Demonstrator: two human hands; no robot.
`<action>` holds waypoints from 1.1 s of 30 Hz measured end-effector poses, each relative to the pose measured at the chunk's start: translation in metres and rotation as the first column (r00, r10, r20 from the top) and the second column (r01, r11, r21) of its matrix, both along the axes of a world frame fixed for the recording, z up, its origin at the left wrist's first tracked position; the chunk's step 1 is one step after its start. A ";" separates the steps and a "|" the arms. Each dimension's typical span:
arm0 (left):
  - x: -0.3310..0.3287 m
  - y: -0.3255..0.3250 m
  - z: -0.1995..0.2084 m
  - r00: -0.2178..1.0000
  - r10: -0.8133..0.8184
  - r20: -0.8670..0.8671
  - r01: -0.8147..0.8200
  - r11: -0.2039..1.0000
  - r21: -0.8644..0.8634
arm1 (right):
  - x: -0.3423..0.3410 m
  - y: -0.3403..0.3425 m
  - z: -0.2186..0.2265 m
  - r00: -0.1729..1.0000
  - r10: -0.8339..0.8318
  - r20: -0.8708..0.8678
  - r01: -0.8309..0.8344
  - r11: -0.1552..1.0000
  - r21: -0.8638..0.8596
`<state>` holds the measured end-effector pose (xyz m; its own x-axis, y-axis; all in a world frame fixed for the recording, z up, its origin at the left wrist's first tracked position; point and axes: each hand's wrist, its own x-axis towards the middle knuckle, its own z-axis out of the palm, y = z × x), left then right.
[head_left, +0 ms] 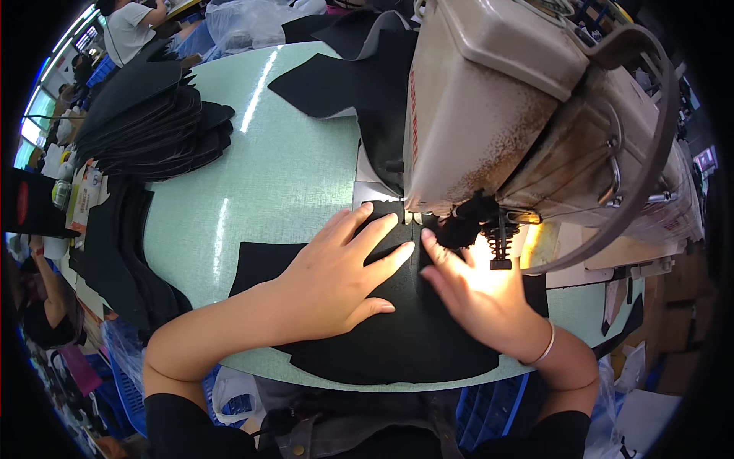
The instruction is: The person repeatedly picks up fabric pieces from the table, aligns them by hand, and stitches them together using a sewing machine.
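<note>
A black sheet of fabric [397, 340] lies under the head of a sewing machine [478, 115]. On its left part my left hand [348, 268] rests flat, fingers spread and pointing at the needle area. My right hand [478, 287] lies on the fabric's right side under the bright machine lamp, fingers stretched out beside a seam line. Its index fingertip is close to the presser foot [413, 218]. Neither hand grips the cloth. Beyond the needle, joined black pieces [344, 84] trail over the table, their undersides grey where folded.
A thick stack of black cut pieces [145, 122] stands at the far left of the pale green table [252, 176]. More black pieces [126, 252] lie nearer, along the left edge. Blue crates [489, 413] sit below the front edge. A person in a white top [130, 30] is at the back left.
</note>
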<state>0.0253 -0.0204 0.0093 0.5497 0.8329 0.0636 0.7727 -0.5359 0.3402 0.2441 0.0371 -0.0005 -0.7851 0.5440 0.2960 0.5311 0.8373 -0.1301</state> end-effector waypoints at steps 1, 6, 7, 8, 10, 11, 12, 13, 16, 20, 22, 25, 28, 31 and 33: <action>-0.001 -0.001 0.001 0.999 -0.010 -0.036 0.010 1.000 -0.009 | 0.000 -0.009 -0.002 1.000 -0.028 0.014 0.028 0.999 -0.037; -0.001 -0.002 -0.001 0.999 0.012 -0.052 -0.012 1.000 -0.006 | 0.000 -0.010 -0.002 0.997 -0.065 0.044 0.066 0.997 -0.026; -0.001 -0.001 -0.003 0.999 0.017 -0.029 -0.017 1.000 -0.009 | 0.001 -0.009 -0.004 0.997 -0.066 0.044 0.068 0.997 -0.027; -0.002 0.000 -0.005 0.999 0.016 -0.028 -0.016 1.000 -0.009 | 0.001 -0.007 -0.006 0.998 -0.049 0.033 0.050 0.998 -0.046; -0.005 0.005 -0.008 1.000 -0.003 0.021 0.003 1.000 -0.008 | 0.003 0.000 -0.012 0.999 -0.030 0.021 0.031 0.997 -0.066; -0.005 0.007 -0.010 1.000 -0.003 0.021 0.003 1.000 -0.009 | 0.003 0.005 -0.016 0.998 0.023 -0.062 -0.023 1.000 0.010; -0.007 0.008 -0.011 1.000 -0.007 0.027 0.007 1.000 0.015 | 0.003 0.008 -0.017 0.987 0.085 -0.140 -0.072 0.993 0.091; -0.008 0.009 -0.013 0.999 -0.012 0.032 0.010 0.999 0.040 | 0.004 0.008 -0.017 0.986 0.087 -0.140 -0.075 0.993 0.091; -0.007 0.014 -0.015 0.995 0.008 0.100 -0.011 0.999 0.035 | 0.009 0.011 -0.015 0.997 0.047 -0.061 -0.047 0.999 0.005; -0.004 0.009 -0.016 0.988 0.074 0.136 -0.076 0.997 0.008 | 0.002 0.005 -0.009 1.000 -0.013 -0.002 0.013 1.000 0.020; -0.010 0.009 -0.018 0.974 0.085 0.212 -0.084 0.996 -0.017 | 0.003 0.003 -0.008 1.000 -0.007 -0.027 0.007 1.000 -0.008; -0.017 0.018 -0.018 0.980 0.018 0.200 -0.013 1.000 -0.028 | 0.008 0.006 -0.008 0.998 0.015 -0.060 -0.017 0.999 -0.032; -0.023 0.027 -0.019 0.968 0.008 0.251 0.019 0.994 -0.104 | 0.011 0.012 -0.016 0.986 0.091 -0.138 -0.086 0.995 0.040; -0.027 0.033 -0.014 0.967 0.014 0.254 0.026 0.988 -0.153 | 0.012 0.019 -0.022 0.975 0.098 -0.201 -0.110 0.993 -0.048; -0.026 0.034 -0.013 0.970 0.018 0.241 0.008 0.994 -0.105 | 0.024 0.023 -0.036 0.975 0.065 -0.210 -0.089 0.990 -0.106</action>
<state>-0.0003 0.0132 -0.0042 0.5246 0.8446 0.1065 0.6634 -0.4840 0.5707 0.2685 0.0596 -0.0361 -0.7547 0.5239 0.3949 0.4172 0.8478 -0.3273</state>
